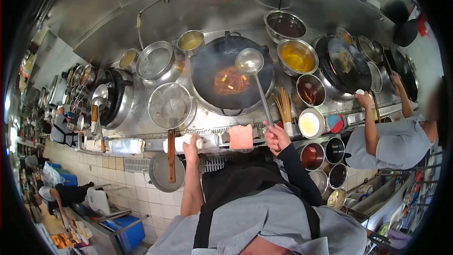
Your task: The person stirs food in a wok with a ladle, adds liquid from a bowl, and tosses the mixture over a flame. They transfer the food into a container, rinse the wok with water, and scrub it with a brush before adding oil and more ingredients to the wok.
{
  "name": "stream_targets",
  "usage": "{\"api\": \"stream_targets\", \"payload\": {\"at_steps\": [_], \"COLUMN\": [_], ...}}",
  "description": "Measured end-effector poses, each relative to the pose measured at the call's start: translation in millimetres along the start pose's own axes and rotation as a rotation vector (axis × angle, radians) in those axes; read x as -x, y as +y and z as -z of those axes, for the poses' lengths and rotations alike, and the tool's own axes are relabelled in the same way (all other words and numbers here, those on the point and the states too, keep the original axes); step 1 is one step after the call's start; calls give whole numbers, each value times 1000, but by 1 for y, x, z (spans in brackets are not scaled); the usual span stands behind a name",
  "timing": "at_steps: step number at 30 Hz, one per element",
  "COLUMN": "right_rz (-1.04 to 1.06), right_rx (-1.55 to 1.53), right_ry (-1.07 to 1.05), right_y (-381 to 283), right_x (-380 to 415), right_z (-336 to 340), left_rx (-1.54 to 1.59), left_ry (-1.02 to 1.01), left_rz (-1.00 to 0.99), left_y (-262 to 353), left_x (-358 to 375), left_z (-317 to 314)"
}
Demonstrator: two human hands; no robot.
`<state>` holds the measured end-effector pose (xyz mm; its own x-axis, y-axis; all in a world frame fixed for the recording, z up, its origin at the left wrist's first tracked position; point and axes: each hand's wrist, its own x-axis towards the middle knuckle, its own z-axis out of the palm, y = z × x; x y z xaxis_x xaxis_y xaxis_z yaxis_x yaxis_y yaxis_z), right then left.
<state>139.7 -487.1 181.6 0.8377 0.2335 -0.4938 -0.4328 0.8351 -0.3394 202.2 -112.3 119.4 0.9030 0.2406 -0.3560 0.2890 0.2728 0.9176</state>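
My left hand (190, 149) is closed around a folded white cloth (178, 143) at the stove's front edge. In my right hand (277, 139) I grip the end of a long-handled metal ladle (249, 61), whose bowl hangs over the right side of a large black wok (207, 61). Reddish-brown food with pale yellow pieces (230, 83) lies in the wok's bottom, and thin steam rises. A round mesh strainer (170, 105) with a wooden handle rests left of the wok. Between my hands a pink cloth (241, 137) drapes over the front rail.
Bowls of yellow oil (297, 56) and dark liquid (285, 23) stand right of the wok, beside a bamboo brush (283, 106) and a pot of pale liquid (311, 123). At far right a co-worker (391, 139) handles another wok (347, 63). A pan (163, 174) sits below my left.
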Motion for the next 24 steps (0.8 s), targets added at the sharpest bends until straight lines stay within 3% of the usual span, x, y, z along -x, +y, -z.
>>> {"api": "stream_targets", "payload": {"at_steps": [1, 4, 7, 12, 14, 15, 16, 18, 20, 22, 24], "right_rz": [32, 255, 402, 615, 1032, 986, 889, 899, 547, 363, 340], "right_rx": [206, 805, 796, 823, 1261, 1378, 1444, 1471, 1032, 734, 577], "right_ry": [151, 285, 349, 509, 742, 799, 890, 870, 719, 611, 557], "right_y": [2, 8, -3, -51, -80, -96, -113, -139, -166, -181, -190], "right_x": [-7, -9, 3, -5, -50, -21, -29, -44, -42, -37, -19], "right_z": [0, 1, -24, 0, 71, 21, 35, 68, 73, 67, 48], "left_rx": [69, 123, 96, 16, 29, 47, 64, 51, 40, 48, 51], "left_ry": [12, 78, 100, 55, 40, 44, 49, 46, 25, 40, 30], "left_rz": [69, 80, 149, 210, 199, 193, 186, 187, 180, 188, 196], "left_y": [1, -52, -64, -53, -54, -54, -52, -46, -46, -46, -55], "left_x": [-4, -41, -55, -52, -51, -50, -49, -46, -46, -45, -51], "left_z": [3, 25, 38, 34, 32, 33, 33, 30, 32, 31, 33]}}
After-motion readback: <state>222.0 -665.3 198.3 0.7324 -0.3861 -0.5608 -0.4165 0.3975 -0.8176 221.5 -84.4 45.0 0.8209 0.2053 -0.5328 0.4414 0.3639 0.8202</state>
